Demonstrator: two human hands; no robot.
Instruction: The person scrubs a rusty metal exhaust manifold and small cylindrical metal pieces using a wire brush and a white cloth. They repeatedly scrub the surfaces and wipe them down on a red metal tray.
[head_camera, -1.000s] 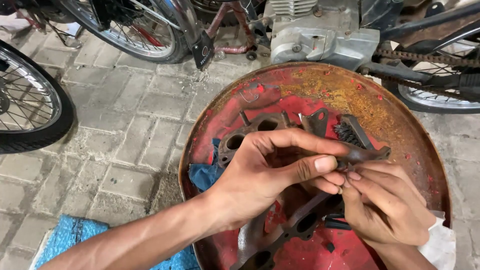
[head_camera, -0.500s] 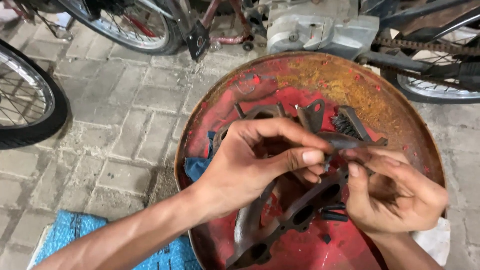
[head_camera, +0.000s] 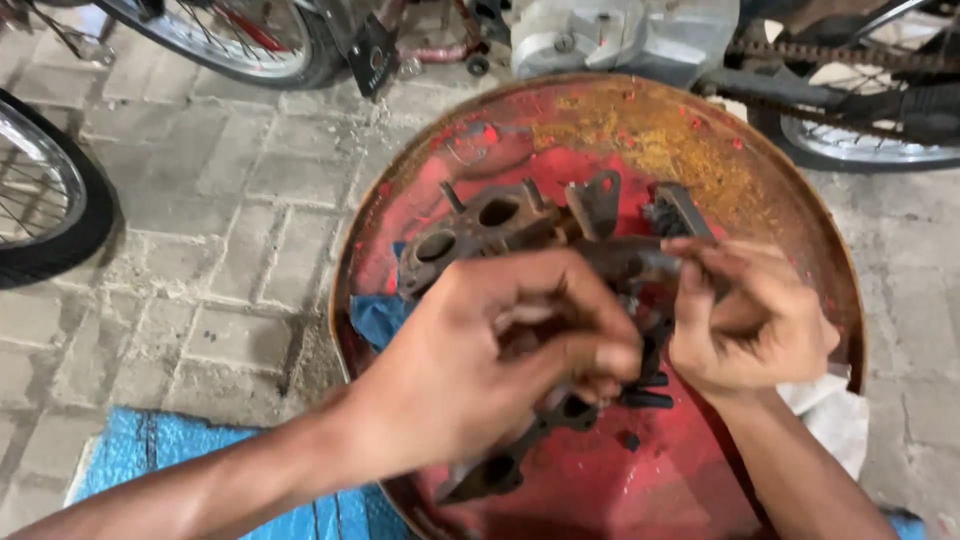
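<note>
A round red, rusty metal tray (head_camera: 690, 130) lies on the paving. In it rests a dark, greasy cast metal part with round holes (head_camera: 480, 225). Over the tray's middle, my left hand (head_camera: 500, 360) is curled around a dark, oily metal piece (head_camera: 625, 262). My right hand (head_camera: 745, 320) pinches the same piece at its right end with thumb and fingers. A second dark part with holes (head_camera: 520, 455) pokes out below my left hand. Much of the held piece is hidden by my fingers.
A motorcycle engine (head_camera: 620, 35) and drive chain (head_camera: 830, 55) stand behind the tray. Spoked wheels are at the left (head_camera: 40, 200), the top left (head_camera: 220, 40) and the right (head_camera: 880, 140). A blue cloth (head_camera: 375, 315) lies in the tray, a blue mat (head_camera: 170, 450) and white rag (head_camera: 830, 415) beside it.
The camera has moved closer. My left hand has curled tighter around the dark piece, and my right hand has shifted up to pinch its right end.
</note>
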